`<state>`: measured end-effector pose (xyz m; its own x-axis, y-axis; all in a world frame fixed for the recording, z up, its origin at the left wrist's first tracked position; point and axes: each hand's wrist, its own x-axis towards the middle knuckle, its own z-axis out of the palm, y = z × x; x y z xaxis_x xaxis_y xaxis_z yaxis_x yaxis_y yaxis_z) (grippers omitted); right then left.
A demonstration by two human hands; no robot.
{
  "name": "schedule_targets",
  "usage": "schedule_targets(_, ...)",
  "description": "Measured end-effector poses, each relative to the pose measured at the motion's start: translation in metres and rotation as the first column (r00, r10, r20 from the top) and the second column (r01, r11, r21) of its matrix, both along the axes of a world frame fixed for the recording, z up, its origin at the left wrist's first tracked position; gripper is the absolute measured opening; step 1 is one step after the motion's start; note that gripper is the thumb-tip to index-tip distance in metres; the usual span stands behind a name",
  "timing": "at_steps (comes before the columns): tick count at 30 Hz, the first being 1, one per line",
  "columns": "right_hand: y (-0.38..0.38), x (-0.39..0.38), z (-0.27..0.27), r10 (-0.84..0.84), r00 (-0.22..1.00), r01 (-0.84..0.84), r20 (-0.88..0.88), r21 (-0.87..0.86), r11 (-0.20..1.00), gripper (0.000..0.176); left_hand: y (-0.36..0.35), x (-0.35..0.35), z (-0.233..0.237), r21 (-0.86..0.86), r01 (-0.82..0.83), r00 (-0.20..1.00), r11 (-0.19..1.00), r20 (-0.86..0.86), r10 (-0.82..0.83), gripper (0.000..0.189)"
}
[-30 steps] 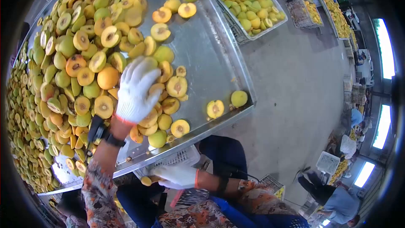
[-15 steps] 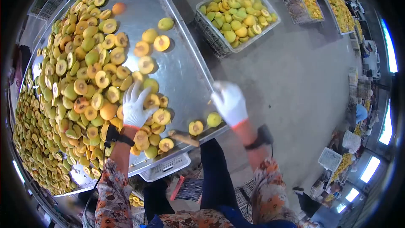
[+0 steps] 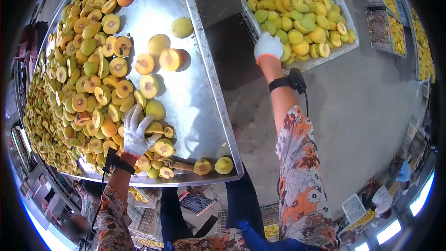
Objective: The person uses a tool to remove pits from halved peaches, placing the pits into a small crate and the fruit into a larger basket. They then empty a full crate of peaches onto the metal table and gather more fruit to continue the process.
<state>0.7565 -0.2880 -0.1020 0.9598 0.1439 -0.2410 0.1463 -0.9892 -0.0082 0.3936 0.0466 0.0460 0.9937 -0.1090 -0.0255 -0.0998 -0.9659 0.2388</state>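
My left hand (image 3: 136, 132), in a white glove with a red cuff, rests on the pile of halved yellow-green fruit (image 3: 88, 83) on the metal table (image 3: 209, 107). Its fingers are spread over the fruit. My right hand (image 3: 268, 47), gloved the same way, is at the near left edge of the crate of cut fruit (image 3: 306, 21); its fingertips are hidden against the fruit and rim. A wooden handle (image 3: 181, 166) lies among fruit by the table's front edge, next to a halved fruit (image 3: 202, 167) and a green fruit (image 3: 224, 165).
More fruit crates (image 3: 385, 30) stand on the floor at the upper right. A white basket (image 3: 354, 208) and other people are at the lower right. Below the table are crates (image 3: 144, 218) and a dark striped item (image 3: 197, 203).
My right hand has moved from beside the table's edge up and forward to the fruit crate. The view has shifted. My left hand remains on the pile.
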Motion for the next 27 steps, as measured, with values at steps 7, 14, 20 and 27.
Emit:
schedule_targets(7, -0.003, 0.019, 0.000, -0.060, 0.980, 0.087, -0.191, 0.134, 0.987, 0.022, -0.010, 0.001, 0.005, 0.020, -0.050, 0.999, 0.999, -0.002, 0.050, 0.062)
schedule_targets(14, -0.031, -0.009, 0.006, -0.054, 0.979, 0.087, -0.196, 0.161, 0.983, 0.025, -0.009, -0.001, 0.003, 0.026, -0.081, 0.997, 0.996, -0.017, 0.082, 0.064)
schedule_targets(20, -0.100, -0.083, -0.001, 0.026, 0.996, -0.015, -0.087, 0.128, 0.992, 0.019, -0.011, 0.001, 0.007, 0.043, -0.065, 0.997, 0.997, -0.026, 0.066, 0.069)
schedule_targets(27, -0.134, -0.117, 0.002, 0.092, 0.995, -0.088, -0.032, 0.113, 0.990, 0.015, -0.009, 0.000, 0.005, 0.043, -0.065, 0.995, 0.997, -0.068, 0.068, 0.069)
